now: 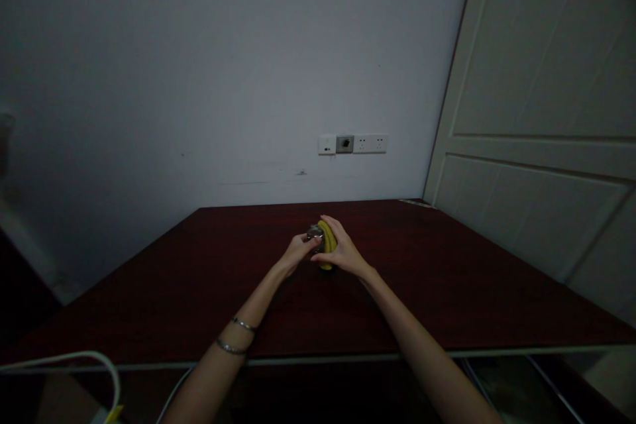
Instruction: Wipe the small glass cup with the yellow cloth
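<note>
A shiny, seemingly rounded object (314,233) is being grasped by the fingers of the left hand (297,252), while a yellow, seemingly folded cloth (328,238) is being held against its right side by the curved fingers of the right hand (346,254), the thumb being set lower and the other fingers being wrapped round the top. Both items are being held over the tabletop (173,278), between its far and near edges and roughly midway between its left and right edges, well away from every corner; whether the surface is being touched cannot be told. A steady left grip is probably being called for, with light, even pressure being applied through the cloth. As a smooth, perhaps slippery surface is being handled, sudden twisting is best being avoided.
</note>
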Motion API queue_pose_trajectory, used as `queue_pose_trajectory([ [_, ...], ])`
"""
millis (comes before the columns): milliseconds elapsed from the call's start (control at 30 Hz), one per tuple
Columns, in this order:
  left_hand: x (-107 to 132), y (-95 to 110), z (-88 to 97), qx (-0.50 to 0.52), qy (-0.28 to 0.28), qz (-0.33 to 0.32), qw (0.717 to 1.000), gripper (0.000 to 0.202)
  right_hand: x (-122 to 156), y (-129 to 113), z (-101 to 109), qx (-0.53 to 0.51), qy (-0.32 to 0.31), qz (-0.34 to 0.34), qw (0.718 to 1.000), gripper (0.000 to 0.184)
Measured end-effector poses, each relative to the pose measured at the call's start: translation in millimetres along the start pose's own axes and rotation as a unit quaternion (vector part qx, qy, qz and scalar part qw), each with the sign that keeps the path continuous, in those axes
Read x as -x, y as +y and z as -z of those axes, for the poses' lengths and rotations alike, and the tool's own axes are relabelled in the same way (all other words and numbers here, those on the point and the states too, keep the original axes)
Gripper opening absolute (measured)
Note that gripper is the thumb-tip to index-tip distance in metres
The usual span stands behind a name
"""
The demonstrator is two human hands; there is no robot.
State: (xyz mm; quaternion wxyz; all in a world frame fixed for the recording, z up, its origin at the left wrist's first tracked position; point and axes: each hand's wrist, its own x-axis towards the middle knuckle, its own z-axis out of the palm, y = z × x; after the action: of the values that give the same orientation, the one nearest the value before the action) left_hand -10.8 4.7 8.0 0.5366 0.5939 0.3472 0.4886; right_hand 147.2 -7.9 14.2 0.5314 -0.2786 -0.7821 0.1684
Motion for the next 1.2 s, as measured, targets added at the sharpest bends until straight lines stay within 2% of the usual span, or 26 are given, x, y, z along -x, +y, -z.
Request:
queue_pose_trajectory([
  [200,0,-1,5.3,0.024,-0.047,0.051,0.997,0.056,-1,6,-1,-0.010,0.023,-0.029,0.999,0.084],
  [333,-2,2,17.0,0.021,-0.114,0.058,0.992,0.059,-4,9,-1,-0.080,0.071,-0.124,0.986,0.083],
  [433,-4,0,18.5,-0.019,-0.110,0.024,0.994,0.060,-7,10,-1,-0.135,0.087,-0.202,0.966,0.080],
  [533,-6,-6,11.8,-0.020,-0.093,-0.043,0.995,0.076,-9,11,-2,-0.150,0.080,-0.239,0.956,0.075],
  [600,-7,-8,6.6,-0.034,-0.081,-0.061,0.994,0.078,-8,12,-4,-0.157,0.067,-0.246,0.954,0.073],
  [733,-5,-5,2.3,-0.092,-0.040,-0.046,0.994,0.067,-7,12,-6,-0.161,0.051,-0.237,0.957,0.073],
  [833,-3,-1,2.6,-0.109,-0.030,-0.048,0.992,0.062,-6,11,-6,-0.151,0.051,-0.232,0.960,0.069],
  [1000,-1,-1,2.3,-0.114,-0.029,-0.067,0.991,0.067,-6,11,-10,-0.170,0.056,-0.241,0.954,0.069],
  [1200,-2,-5,2.9,-0.120,-0.045,-0.070,0.989,0.075,-9,10,-10,-0.188,0.104,-0.195,0.957,0.043],
])
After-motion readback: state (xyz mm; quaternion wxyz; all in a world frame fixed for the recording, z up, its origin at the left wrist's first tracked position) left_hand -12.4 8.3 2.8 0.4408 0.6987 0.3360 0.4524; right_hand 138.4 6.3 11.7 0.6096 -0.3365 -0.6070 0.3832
